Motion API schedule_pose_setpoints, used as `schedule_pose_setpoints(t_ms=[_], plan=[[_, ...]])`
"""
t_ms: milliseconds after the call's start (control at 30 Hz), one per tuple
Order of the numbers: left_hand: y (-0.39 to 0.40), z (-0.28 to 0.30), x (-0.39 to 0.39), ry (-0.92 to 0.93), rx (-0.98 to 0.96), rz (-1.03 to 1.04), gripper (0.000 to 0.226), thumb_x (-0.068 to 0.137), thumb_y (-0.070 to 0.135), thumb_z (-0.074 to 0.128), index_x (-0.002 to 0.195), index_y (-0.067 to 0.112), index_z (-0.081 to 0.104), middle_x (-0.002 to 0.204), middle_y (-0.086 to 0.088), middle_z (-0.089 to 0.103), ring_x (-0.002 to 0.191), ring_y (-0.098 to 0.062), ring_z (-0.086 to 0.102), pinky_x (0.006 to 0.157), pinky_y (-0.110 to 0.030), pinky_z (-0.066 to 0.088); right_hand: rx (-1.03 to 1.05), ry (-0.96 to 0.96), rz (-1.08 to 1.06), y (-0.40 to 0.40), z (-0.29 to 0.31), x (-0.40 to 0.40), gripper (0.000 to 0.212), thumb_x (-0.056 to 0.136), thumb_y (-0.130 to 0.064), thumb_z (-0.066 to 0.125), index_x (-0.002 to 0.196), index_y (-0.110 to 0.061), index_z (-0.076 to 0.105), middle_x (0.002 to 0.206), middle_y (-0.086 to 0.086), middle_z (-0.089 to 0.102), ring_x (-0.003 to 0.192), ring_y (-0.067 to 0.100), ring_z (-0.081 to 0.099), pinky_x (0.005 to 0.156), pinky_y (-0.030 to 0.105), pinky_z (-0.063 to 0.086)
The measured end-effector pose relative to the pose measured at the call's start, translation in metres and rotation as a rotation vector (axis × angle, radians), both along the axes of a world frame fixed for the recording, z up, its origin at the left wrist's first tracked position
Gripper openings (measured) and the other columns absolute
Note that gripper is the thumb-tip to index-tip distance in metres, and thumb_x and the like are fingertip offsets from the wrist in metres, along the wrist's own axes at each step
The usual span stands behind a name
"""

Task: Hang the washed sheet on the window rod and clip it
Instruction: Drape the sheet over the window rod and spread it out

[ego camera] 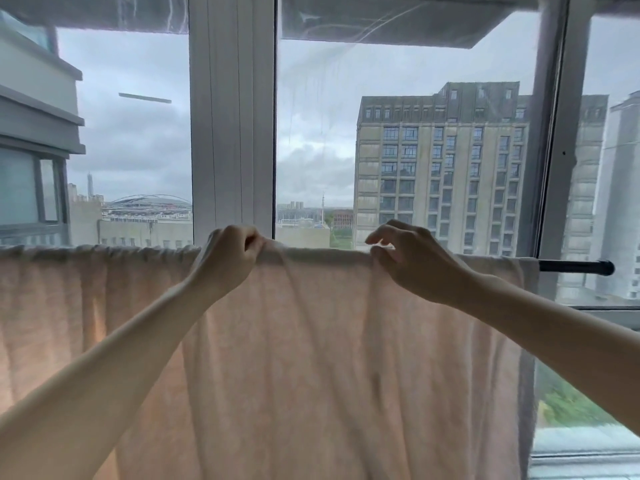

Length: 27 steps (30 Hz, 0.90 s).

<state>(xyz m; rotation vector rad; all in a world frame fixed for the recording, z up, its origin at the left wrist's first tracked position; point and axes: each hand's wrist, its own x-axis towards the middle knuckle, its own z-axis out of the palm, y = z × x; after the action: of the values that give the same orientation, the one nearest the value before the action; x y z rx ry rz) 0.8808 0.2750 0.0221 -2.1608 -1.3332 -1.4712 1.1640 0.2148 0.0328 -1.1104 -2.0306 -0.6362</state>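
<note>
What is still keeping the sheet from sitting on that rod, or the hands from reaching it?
Nothing visible. The sheet already hangs over the rod. The left hand grips its top edge; the right hand pinches the edge further along. No clip is in view.

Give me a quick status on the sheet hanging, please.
Left hand grips the sheet at the rod. Right hand pinches its top edge. Sheet draped, bunched left. No clips seen.

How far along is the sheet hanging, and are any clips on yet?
Done: the pink sheet is draped over the black rod. In hand: the left hand grips its top edge; the right hand pinches it, spreading bunches. Left: clipping; no clips visible.
</note>
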Motion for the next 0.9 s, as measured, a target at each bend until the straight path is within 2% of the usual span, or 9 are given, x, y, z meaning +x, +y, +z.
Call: schedule_pose_setpoints(t_ms=[67, 167, 333, 467, 533, 633, 700, 767, 900], plan=[[0.002, 0.002, -0.003, -0.003, -0.01, 0.013, 0.021, 0.094, 0.017, 0.057, 0.077, 0.009, 0.068, 0.069, -0.007, 0.067, 0.069, -0.025, 0.062, 0.064, -0.029, 0.042, -0.023, -0.034, -0.04, 0.003, -0.001, 0.005, 0.025, 0.093, -0.022, 0.06, 0.114, -0.01, 0.063, 0.115, 0.002, 0.063, 0.1, 0.016, 0.062, 0.085, 0.026, 0.051], [0.002, 0.001, -0.004, -0.002, -0.009, 0.036, 0.022, 0.094, 0.018, 0.056, 0.077, 0.01, 0.067, 0.069, -0.008, 0.068, 0.069, -0.025, 0.062, 0.064, -0.031, 0.044, -0.05, -0.035, -0.047, 0.006, -0.002, 0.013, 0.016, 0.091, -0.02, 0.063, 0.103, -0.011, 0.068, 0.101, 0.002, 0.068, 0.087, 0.014, 0.066, 0.076, 0.02, 0.051], [0.002, 0.009, 0.006, -0.027, 0.033, 0.044, 0.022, 0.095, 0.019, 0.054, 0.079, 0.009, 0.065, 0.074, -0.011, 0.068, 0.071, -0.029, 0.063, 0.065, -0.033, 0.047, -0.022, 0.009, -0.05, 0.014, 0.011, 0.018, 0.013, 0.09, -0.008, 0.063, 0.098, -0.008, 0.072, 0.093, 0.006, 0.074, 0.082, 0.014, 0.069, 0.08, 0.021, 0.052], [0.011, 0.03, 0.015, -0.106, 0.054, 0.048, 0.021, 0.094, 0.018, 0.053, 0.079, 0.007, 0.064, 0.078, -0.012, 0.069, 0.076, -0.03, 0.063, 0.068, -0.037, 0.05, 0.02, 0.194, -0.167, 0.028, 0.036, 0.025, 0.014, 0.093, -0.006, 0.058, 0.101, -0.002, 0.069, 0.094, 0.011, 0.072, 0.083, 0.019, 0.067, 0.081, 0.024, 0.05], [0.017, 0.034, 0.02, -0.111, -0.024, 0.06, 0.019, 0.093, 0.017, 0.052, 0.08, 0.008, 0.064, 0.081, -0.013, 0.068, 0.08, -0.031, 0.063, 0.07, -0.037, 0.049, 0.029, 0.25, -0.229, 0.034, 0.04, 0.029, 0.016, 0.095, -0.007, 0.054, 0.1, 0.0, 0.068, 0.094, 0.013, 0.072, 0.083, 0.022, 0.068, 0.081, 0.027, 0.052], [0.015, 0.023, 0.034, 0.013, -0.103, 0.014, 0.009, 0.091, 0.012, 0.057, 0.096, 0.012, 0.065, 0.095, -0.009, 0.069, 0.086, -0.02, 0.062, 0.074, -0.028, 0.045, -0.095, 0.227, -0.307, 0.044, 0.027, 0.034, 0.016, 0.095, -0.009, 0.055, 0.094, -0.001, 0.069, 0.09, 0.013, 0.072, 0.079, 0.022, 0.068, 0.082, 0.03, 0.054], [0.002, 0.011, 0.048, 0.105, -0.028, -0.107, 0.016, 0.091, 0.011, 0.06, 0.106, 0.014, 0.063, 0.101, -0.002, 0.067, 0.085, -0.013, 0.06, 0.074, -0.022, 0.044, -0.152, 0.243, -0.322, 0.05, 0.019, 0.039, 0.015, 0.094, -0.009, 0.056, 0.091, -0.002, 0.069, 0.086, 0.012, 0.072, 0.074, 0.02, 0.066, 0.082, 0.034, 0.056], [-0.013, 0.003, 0.066, 0.2, 0.02, -0.24, 0.018, 0.092, 0.019, 0.061, 0.11, 0.019, 0.064, 0.104, 0.004, 0.064, 0.091, -0.011, 0.058, 0.077, -0.025, 0.047, -0.189, 0.275, -0.319, 0.053, 0.019, 0.044, 0.014, 0.093, -0.009, 0.058, 0.091, -0.001, 0.069, 0.086, 0.012, 0.071, 0.076, 0.02, 0.066, 0.083, 0.038, 0.056], [-0.015, -0.007, 0.09, 0.328, 0.099, -0.224, 0.022, 0.093, 0.033, 0.059, 0.112, 0.025, 0.066, 0.113, 0.007, 0.064, 0.102, -0.014, 0.055, 0.084, -0.034, 0.049, -0.214, 0.243, -0.301, 0.048, 0.021, 0.045, 0.012, 0.091, -0.008, 0.062, 0.096, -0.002, 0.071, 0.097, 0.012, 0.072, 0.078, 0.014, 0.062, 0.077, 0.022, 0.047]])
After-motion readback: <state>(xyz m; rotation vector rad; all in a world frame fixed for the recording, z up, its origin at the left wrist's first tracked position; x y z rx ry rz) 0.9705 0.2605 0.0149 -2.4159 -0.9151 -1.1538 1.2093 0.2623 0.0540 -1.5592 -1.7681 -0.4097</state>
